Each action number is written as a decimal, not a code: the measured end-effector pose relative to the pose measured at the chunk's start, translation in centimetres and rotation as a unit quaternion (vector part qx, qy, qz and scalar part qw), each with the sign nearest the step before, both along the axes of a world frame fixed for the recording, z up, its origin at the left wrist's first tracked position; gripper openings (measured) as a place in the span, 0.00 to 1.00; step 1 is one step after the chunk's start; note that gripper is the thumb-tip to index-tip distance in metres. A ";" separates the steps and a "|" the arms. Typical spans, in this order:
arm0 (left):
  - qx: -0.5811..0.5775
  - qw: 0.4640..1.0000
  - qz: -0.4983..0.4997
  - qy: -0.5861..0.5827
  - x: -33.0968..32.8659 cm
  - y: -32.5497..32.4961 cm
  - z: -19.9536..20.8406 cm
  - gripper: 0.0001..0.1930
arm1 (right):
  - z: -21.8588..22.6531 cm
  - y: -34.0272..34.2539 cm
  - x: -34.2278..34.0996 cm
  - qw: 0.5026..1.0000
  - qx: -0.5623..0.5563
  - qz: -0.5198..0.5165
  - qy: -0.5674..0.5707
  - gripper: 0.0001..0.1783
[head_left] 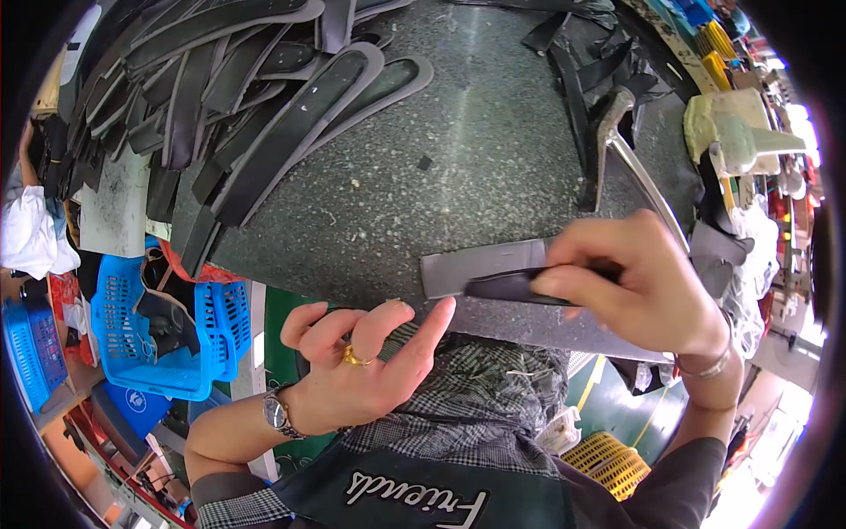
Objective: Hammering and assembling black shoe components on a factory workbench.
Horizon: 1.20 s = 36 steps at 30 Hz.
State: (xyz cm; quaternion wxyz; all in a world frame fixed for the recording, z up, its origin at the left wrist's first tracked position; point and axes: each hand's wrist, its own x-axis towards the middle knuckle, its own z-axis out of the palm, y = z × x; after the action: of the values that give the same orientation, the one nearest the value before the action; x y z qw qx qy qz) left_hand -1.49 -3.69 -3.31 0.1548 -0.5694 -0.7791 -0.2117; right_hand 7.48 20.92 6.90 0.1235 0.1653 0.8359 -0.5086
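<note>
At the table's near edge, my right hand [639, 282] is closed on a black strip [502, 286], pinching it between thumb and bent fingers. The strip's free end points left, over a flat grey strip [471, 260] lying on the tabletop. My left hand [370, 357] holds nothing and its fingers are apart. Its index fingertip is at the near left corner of the grey strip; whether it touches I cannot tell. The far end of the black strip is hidden in my right palm. Beyond my right hand lies a pair of metal pliers [612, 145] with its handles spread.
A heap of black straps with rounded, grey-edged ends [300, 132] covers the table's far left. Loose black strips [573, 97] lie far right, beside a pale green tool stand [731, 132]. Blue baskets [159, 353] stand left of the speckled table [414, 194]; a yellow basket [608, 463] is below right.
</note>
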 end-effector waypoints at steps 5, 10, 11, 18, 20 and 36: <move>-0.037 0.999 -0.011 0.011 -0.1 -0.3 -0.1 0.20 | -2.2 -0.2 -4.4 0.984 -0.042 0.077 -0.153 0.15; -0.021 1.000 0.004 0.008 -0.2 -0.8 -1.0 0.17 | -3.0 -0.3 -5.2 0.971 -0.060 0.069 -0.222 0.16; -0.031 0.999 -0.007 0.027 -0.4 -1.0 -1.0 0.16 | -3.3 -0.2 -5.0 0.974 -0.057 0.073 -0.207 0.15; -0.096 0.993 -0.065 0.036 -1.6 0.1 0.9 0.16 | -2.5 -0.2 -5.1 0.967 -0.069 0.044 -0.241 0.16; -0.088 0.994 -0.042 0.043 -1.1 0.0 0.7 0.15 | -2.3 0.9 -4.0 0.973 -0.054 0.028 -0.221 0.16; -0.151 0.977 -0.147 0.032 -1.5 4.0 2.2 0.26 | -2.9 4.8 5.8 0.900 0.431 -0.011 -0.061 0.25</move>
State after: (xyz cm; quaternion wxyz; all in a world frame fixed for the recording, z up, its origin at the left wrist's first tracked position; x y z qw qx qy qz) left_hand -3.01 0.33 -1.15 0.0588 -0.7007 -0.7048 -0.0935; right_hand 13.27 25.73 4.02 0.0856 0.2420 0.9624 -0.0893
